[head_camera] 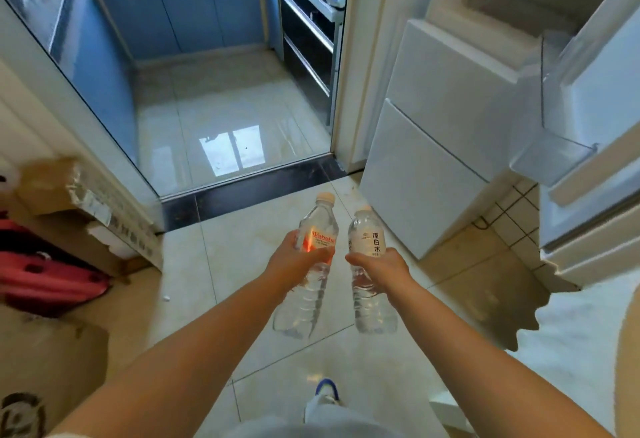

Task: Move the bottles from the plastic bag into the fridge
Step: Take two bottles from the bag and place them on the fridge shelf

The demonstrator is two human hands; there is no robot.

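**A:** ok so what's in the shot? Biggest thing first pls.

**B:** The white fridge [446, 147] fills the right side of the frame. Its door [595, 133] is swung open at the far right edge, and you can see a clear door shelf [554, 157] on the inside of it. The glossy tiled floor [242, 316] runs through the middle, with a doorway into a blue kitchen in the upper left and centre.

**A:** And the left edge?

**B:** Cardboard boxes [69, 195] stacked at mid left, and something red [45, 278] lies below them.

**A:** Hands?

**B:** Both arms reach out in the lower centre. The left hand [294, 264] is wrapped round a red-label bottle [311, 257], and the right hand [384, 268] grips a white-label bottle [369, 264]. The bottles are side by side, close together but not touching, caps pointing up-frame, held over the floor just left of the fridge. A blue-and-white shoe [327, 391] pokes out at the bottom centre.
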